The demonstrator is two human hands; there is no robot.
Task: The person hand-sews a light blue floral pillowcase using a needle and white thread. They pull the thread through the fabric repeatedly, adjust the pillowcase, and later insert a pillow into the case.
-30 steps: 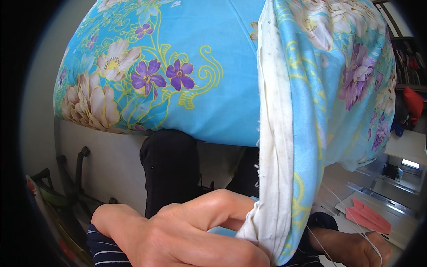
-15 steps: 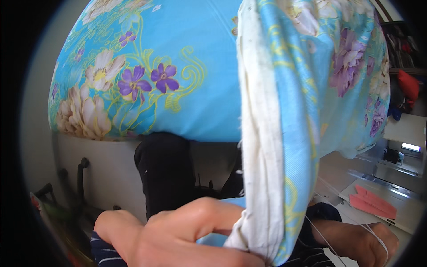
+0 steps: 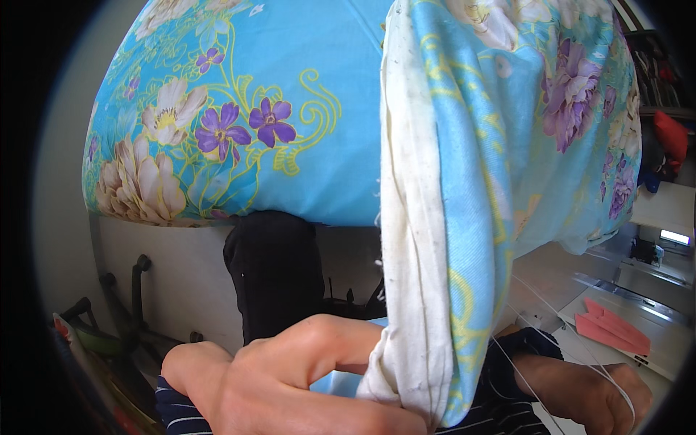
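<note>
A large bright blue cloth [image 3: 348, 174] with purple and cream flowers and yellow scrolls spreads across the view and hangs down in front of me. Along one folded edge runs an off-white fabric strip [image 3: 413, 217] with frayed threads. At the lower middle my left hand [image 3: 290, 377] is closed on the bottom end of this edge, its fingertips hidden by the cloth. My right hand [image 3: 591, 395] is curled at the lower right, apart from the cloth, with a thin white thread [image 3: 625, 395] looped across it. The thread runs up toward the cloth.
A black-clad leg [image 3: 274, 275] shows under the cloth. Dark chair legs [image 3: 134, 312] stand at the left. On a pale surface to the right lies a coral-pink flat piece [image 3: 612, 328], with a small lit panel [image 3: 674, 237] beyond. Above is a red item [image 3: 670, 138] by a shelf.
The off-white edge and the cloth end have shifted slightly left. Both hands keep their hold and have barely moved in the view.
</note>
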